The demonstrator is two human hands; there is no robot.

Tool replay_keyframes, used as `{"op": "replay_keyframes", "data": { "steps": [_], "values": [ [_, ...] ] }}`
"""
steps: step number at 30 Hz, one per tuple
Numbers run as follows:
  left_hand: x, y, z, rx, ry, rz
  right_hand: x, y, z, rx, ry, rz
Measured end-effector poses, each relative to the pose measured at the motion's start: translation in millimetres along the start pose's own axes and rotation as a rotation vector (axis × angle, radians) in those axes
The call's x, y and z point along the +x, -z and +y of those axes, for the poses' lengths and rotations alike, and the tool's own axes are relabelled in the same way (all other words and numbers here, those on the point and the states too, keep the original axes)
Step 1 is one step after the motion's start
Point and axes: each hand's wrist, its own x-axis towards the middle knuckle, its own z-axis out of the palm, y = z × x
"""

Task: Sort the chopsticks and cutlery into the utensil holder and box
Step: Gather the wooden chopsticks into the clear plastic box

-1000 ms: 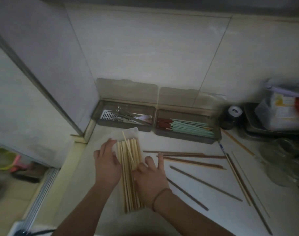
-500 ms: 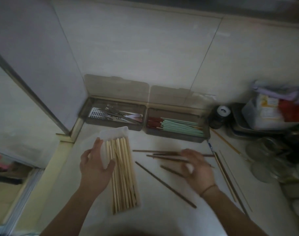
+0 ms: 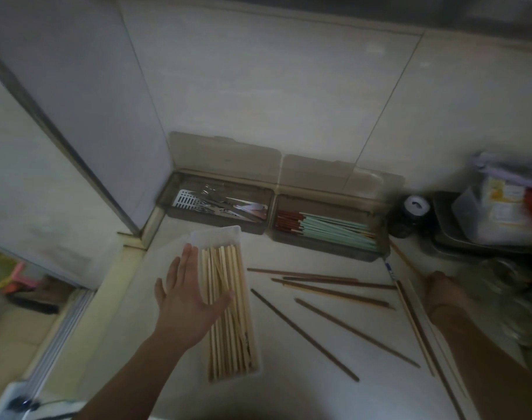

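Note:
A white tray (image 3: pixel 216 234) holds several pale wooden chopsticks (image 3: pixel 231 328). My left hand (image 3: pixel 188 295) lies flat on the tray's left side, fingers straight, thumb across the sticks. Several dark brown chopsticks (image 3: pixel 343 328) lie scattered on the counter to the right. My right hand (image 3: pixel 443 286) reaches to the far right near thin sticks (image 3: pixel 410 316); its fingers are blurred and I cannot see what they do. Against the wall stand two brown boxes with open lids: the left box (image 3: pixel 167 204) holds metal cutlery, the right box (image 3: pixel 328 247) holds green and red chopsticks.
A dark jar with a white lid (image 3: pixel 413 213) stands right of the boxes. A metal tray (image 3: pixel 458 237) with packets and glassware (image 3: pixel 507 280) crowds the right edge. The counter's left edge (image 3: pixel 116 298) drops to the floor.
My right hand has moved from the middle of the counter out to the far right. My left hand has stayed on the tray, its fingers now flatter.

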Motion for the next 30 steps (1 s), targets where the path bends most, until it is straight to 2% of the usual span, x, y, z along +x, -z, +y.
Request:
{"op": "replay_keyframes", "data": {
  "steps": [4, 11, 15, 18, 20, 22, 25, 28, 30],
  "values": [
    [-0.2, -0.5, 1.5, -0.018, 0.001, 0.032, -12.2, 5.2, -2.8, -0.017, 0.086, -0.064],
    [1.0, -3.2, -4.1, -0.114, -0.050, 0.056, -78.6, 34.6, -21.3, 0.238, 0.306, -0.076],
    [-0.1, -3.8, -6.8, -0.155, -0.063, 0.057, -148.2, 56.5, -67.7, 0.367, 0.546, 0.066],
    [-0.9, -4.4, -7.3, -0.180, -0.066, 0.068, -192.7, 60.2, -112.7, 0.589, 0.540, -0.071],
    [-1.5, -4.3, -7.6, -0.204, -0.067, 0.075, -216.7, 49.2, -141.7, 0.664, 0.690, -0.042],
    [-2.4, -4.6, -9.1, -0.248, -0.083, 0.078, -237.7, 28.7, -166.6, 0.608, 0.897, -0.084],
    [-3.5, -5.1, -11.6, -0.309, -0.099, 0.094, -258.0, -3.0, -189.8, 0.376, 1.160, -0.149],
    [-1.9, -5.9, -11.1, -0.325, -0.100, 0.118, -263.0, -21.9, -196.8, 0.048, 1.212, -0.154],
    [-2.3, -6.4, -10.3, -0.347, -0.105, 0.126, -264.0, -22.7, -198.6, -0.069, 1.216, -0.249]
  ]
}}
